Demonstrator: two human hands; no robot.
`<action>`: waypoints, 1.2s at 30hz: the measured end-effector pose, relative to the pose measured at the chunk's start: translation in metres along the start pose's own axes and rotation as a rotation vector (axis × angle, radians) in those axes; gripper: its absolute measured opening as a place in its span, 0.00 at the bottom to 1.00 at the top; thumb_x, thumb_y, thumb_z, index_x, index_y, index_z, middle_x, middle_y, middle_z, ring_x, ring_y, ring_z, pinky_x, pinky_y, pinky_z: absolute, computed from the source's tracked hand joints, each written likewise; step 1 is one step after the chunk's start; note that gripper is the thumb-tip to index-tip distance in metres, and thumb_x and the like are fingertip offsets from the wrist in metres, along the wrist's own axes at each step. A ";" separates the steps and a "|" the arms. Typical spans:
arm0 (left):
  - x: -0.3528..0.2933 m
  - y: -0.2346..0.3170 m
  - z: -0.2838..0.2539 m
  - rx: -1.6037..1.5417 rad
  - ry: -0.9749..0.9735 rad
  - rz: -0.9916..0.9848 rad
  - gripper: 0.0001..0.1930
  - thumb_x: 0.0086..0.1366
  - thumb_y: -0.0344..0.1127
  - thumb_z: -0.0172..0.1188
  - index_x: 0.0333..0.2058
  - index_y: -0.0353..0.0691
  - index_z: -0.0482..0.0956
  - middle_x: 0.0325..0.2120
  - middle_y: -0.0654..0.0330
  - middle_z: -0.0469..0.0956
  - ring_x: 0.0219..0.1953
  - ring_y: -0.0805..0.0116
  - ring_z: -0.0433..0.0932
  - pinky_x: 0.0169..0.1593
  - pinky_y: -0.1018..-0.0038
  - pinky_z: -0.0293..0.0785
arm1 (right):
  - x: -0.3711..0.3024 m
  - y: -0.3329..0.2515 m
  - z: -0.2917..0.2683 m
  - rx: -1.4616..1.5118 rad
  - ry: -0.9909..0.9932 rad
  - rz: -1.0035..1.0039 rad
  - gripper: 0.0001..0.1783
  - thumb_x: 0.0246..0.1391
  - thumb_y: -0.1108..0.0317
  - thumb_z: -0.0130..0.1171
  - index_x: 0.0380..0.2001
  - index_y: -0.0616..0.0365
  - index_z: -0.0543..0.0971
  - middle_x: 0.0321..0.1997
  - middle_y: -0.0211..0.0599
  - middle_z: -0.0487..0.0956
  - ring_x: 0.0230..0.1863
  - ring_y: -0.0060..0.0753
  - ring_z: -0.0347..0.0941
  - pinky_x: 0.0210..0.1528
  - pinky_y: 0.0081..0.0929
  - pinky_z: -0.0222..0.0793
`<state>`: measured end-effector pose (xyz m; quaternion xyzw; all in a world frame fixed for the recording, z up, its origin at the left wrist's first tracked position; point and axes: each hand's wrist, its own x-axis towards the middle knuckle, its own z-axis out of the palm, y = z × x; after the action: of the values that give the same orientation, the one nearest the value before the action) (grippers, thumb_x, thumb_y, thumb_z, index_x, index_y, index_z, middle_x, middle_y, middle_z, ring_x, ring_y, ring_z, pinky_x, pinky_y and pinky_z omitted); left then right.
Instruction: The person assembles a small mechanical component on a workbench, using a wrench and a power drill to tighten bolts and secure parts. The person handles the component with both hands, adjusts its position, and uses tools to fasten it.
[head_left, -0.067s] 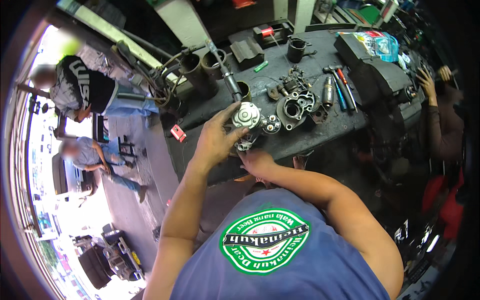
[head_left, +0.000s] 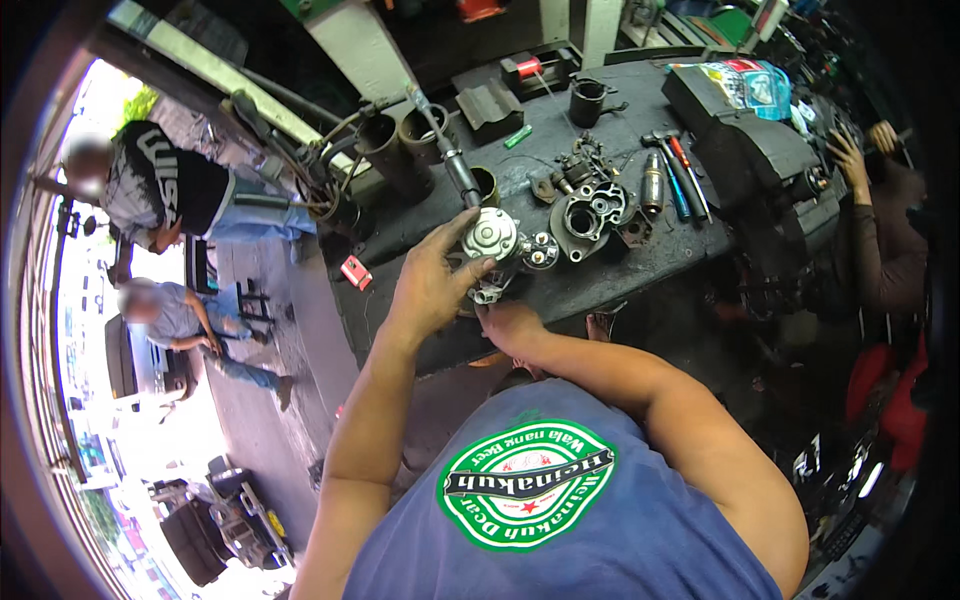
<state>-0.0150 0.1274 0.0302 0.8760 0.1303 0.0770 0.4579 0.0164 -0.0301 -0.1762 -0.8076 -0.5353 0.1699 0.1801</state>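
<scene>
Sitting by low side of silver motor: right hand, fingertips hidden, cannot tell if gripping. Left hand holding motor's round top, at near edge of dark bench. Farther: gray metal housing, then dark cup.

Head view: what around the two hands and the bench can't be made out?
1. Head view: the underside of the round-capped metal unit, hidden by its cap and the left hand.
2. Head view: the right hand's exact grip, as its fingers curl out of sight.
3. Head view: whatever the co-worker's hand touches, too dark and small near the right rim.
</scene>
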 end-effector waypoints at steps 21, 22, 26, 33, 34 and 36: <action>0.005 0.021 0.013 -0.038 0.111 -0.087 0.37 0.62 0.35 0.82 0.68 0.36 0.79 0.62 0.42 0.85 0.65 0.45 0.84 0.70 0.58 0.77 | -0.120 0.083 -0.289 0.212 -0.258 0.230 0.24 0.62 0.58 0.79 0.49 0.66 0.82 0.42 0.59 0.87 0.46 0.59 0.87 0.50 0.55 0.80; 0.005 0.023 0.013 -0.050 0.134 -0.115 0.37 0.62 0.34 0.82 0.69 0.36 0.79 0.62 0.41 0.84 0.65 0.45 0.84 0.70 0.57 0.77 | -0.116 0.092 -0.314 0.203 -0.228 0.194 0.22 0.61 0.59 0.79 0.46 0.65 0.82 0.40 0.56 0.86 0.43 0.60 0.86 0.47 0.54 0.78; 0.003 0.029 0.017 -0.003 0.121 -0.177 0.40 0.64 0.32 0.80 0.72 0.35 0.75 0.62 0.39 0.85 0.66 0.46 0.83 0.71 0.59 0.76 | -0.061 0.124 -0.359 -0.030 -0.108 -0.204 0.14 0.61 0.64 0.77 0.40 0.62 0.83 0.44 0.51 0.82 0.48 0.61 0.82 0.51 0.52 0.78; 0.001 0.026 0.028 -0.120 0.163 -0.280 0.43 0.64 0.33 0.79 0.76 0.38 0.72 0.64 0.42 0.84 0.69 0.50 0.82 0.73 0.61 0.73 | 0.059 0.166 -0.343 -0.235 -0.052 -0.778 0.14 0.55 0.68 0.75 0.44 0.58 0.88 0.60 0.44 0.83 0.60 0.53 0.80 0.61 0.49 0.79; 0.001 0.027 0.029 -0.163 0.148 -0.290 0.44 0.65 0.27 0.77 0.78 0.34 0.68 0.67 0.46 0.82 0.68 0.58 0.81 0.74 0.64 0.74 | 0.070 0.169 -0.340 -0.219 -0.061 -0.832 0.14 0.53 0.69 0.75 0.43 0.58 0.87 0.61 0.44 0.83 0.60 0.54 0.79 0.62 0.49 0.79; 0.000 0.030 0.030 -0.184 0.141 -0.295 0.45 0.66 0.20 0.73 0.80 0.31 0.63 0.70 0.52 0.79 0.68 0.66 0.78 0.75 0.66 0.74 | 0.085 0.171 -0.333 -0.177 -0.104 -0.877 0.14 0.53 0.70 0.75 0.43 0.58 0.87 0.62 0.46 0.82 0.62 0.56 0.79 0.64 0.49 0.79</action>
<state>-0.0032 0.0880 0.0376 0.7942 0.2815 0.0817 0.5323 0.3410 -0.0496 0.0285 -0.5070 -0.8478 0.0713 0.1381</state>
